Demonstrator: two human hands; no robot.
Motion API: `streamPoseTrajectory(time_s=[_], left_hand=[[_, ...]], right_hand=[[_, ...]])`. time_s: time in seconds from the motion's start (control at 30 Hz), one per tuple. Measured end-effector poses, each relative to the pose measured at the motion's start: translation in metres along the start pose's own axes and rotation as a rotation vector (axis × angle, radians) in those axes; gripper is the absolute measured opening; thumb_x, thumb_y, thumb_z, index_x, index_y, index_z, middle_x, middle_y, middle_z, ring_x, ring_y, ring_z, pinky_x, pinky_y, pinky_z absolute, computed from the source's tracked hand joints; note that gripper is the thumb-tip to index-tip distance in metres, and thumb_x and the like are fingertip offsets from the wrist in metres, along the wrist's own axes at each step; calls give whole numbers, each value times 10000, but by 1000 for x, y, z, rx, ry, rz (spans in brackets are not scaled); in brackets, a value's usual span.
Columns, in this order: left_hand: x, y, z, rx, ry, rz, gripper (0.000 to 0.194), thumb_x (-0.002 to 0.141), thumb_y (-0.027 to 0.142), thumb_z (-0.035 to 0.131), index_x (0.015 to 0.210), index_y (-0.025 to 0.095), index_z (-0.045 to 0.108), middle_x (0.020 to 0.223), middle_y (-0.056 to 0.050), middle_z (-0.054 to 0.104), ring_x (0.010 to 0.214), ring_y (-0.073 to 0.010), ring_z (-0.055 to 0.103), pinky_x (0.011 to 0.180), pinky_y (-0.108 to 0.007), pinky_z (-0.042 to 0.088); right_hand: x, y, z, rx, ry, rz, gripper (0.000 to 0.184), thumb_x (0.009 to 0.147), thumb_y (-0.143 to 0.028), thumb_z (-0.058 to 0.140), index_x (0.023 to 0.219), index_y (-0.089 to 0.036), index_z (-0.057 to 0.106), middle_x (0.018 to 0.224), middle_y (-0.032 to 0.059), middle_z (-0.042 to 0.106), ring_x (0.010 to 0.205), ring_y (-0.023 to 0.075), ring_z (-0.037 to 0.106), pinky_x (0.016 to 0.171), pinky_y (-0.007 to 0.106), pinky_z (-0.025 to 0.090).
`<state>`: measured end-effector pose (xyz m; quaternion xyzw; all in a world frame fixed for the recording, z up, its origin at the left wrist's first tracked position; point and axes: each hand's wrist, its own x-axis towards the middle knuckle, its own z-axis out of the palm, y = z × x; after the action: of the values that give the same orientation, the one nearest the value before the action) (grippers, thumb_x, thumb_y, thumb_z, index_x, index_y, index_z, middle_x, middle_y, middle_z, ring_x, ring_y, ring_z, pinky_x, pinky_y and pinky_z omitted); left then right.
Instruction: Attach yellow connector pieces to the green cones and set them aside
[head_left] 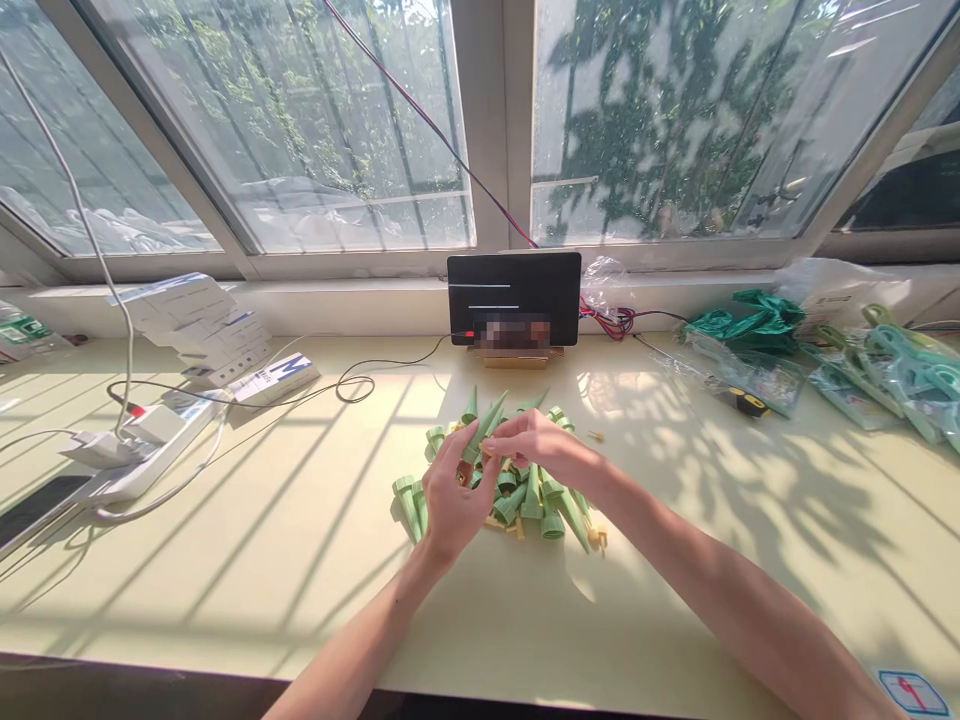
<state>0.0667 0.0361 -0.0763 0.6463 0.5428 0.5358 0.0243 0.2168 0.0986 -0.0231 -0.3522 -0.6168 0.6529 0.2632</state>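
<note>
Above a pile of pale green hollow cones (532,495) on the table, my two hands meet with their fingertips close together. My left hand (456,495) is closed around a green cone (487,425), its narrow tip pointing up and away. My right hand (538,440) pinches right at the fingers of the left; whatever sits in that pinch is too small to make out. Several small yellow pieces (597,538) lie among and beside the cones. Part of the pile is hidden behind both hands.
A black screen (514,290) on a small stand faces me by the window. To the left are a power strip (161,450) with cables, a phone (41,510) and white boxes (206,330). Plastic bags (772,370) and a yellow-black tool (748,401) lie on the right.
</note>
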Motion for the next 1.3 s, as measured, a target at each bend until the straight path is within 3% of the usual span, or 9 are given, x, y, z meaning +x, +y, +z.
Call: streamPoseTrajectory(time_s=[0.33, 0.6, 0.87, 1.1, 1.3], left_hand=[[1, 0, 0, -14, 1, 11, 372, 846, 268, 654, 1207, 194, 608, 1019, -69, 672, 503, -52, 463, 461, -206, 466], [1, 0, 0, -17, 0, 14, 371, 852, 273, 649, 1212, 188, 607, 1016, -73, 674, 511, -53, 471, 458, -200, 461], [0, 2, -1, -11, -4, -3, 371, 849, 282, 653, 1203, 181, 612, 1013, -72, 671, 512, -52, 471, 458, -196, 460], [0, 1, -1, -20, -12, -14, 377, 845, 275, 656, 1207, 179, 611, 1031, -74, 668, 518, -54, 476, 469, -203, 465], [0, 0, -1, -25, -22, -13, 387, 850, 280, 650, 1224, 195, 604, 1040, -69, 670, 535, -63, 486, 482, -211, 462]], right_hand=[[-3, 0, 2, -187, 49, -83, 279, 766, -375, 654, 600, -150, 657, 473, -58, 297, 482, 77, 224, 466, 277, 136], [-3, -1, 3, -179, 61, -61, 269, 750, -368, 667, 593, -149, 664, 456, -58, 307, 480, 77, 236, 465, 274, 148], [-1, 0, 0, 32, -2, 8, 262, 668, -386, 745, 629, -134, 687, 565, -4, 506, 564, 98, 347, 517, 261, 252], [-3, -3, 2, -25, 27, -2, 257, 678, -380, 722, 595, -144, 663, 527, -25, 451, 542, 93, 318, 502, 264, 228], [-4, -1, 2, -148, 40, -78, 270, 750, -373, 656, 590, -155, 651, 469, -59, 310, 487, 79, 229, 469, 273, 155]])
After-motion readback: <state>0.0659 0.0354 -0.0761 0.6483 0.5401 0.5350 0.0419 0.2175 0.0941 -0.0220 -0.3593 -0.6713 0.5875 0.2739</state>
